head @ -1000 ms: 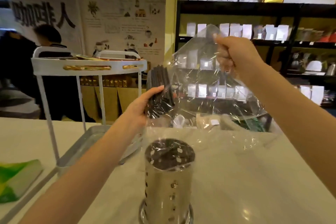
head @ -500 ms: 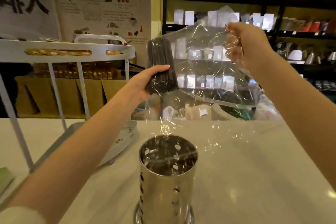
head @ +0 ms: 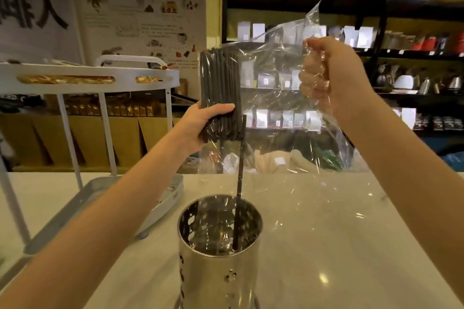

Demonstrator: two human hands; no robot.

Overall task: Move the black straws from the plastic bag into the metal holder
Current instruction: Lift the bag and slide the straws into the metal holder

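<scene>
Now your left hand (head: 203, 123) clamps the black straws (head: 219, 93) upright over the metal holder (head: 219, 253), while your right hand (head: 326, 75), fisted, lifts the plastic bag (head: 278, 98) so strays drop in.

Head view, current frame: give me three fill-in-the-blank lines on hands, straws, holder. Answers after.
1. The left hand grips the bundle of black straws through the plastic ____.
2. One loose straw has its lower end inside the metal ____.
3. The right hand is closed in a ____ around the bag's film.

Answers: bag; holder; fist
</scene>
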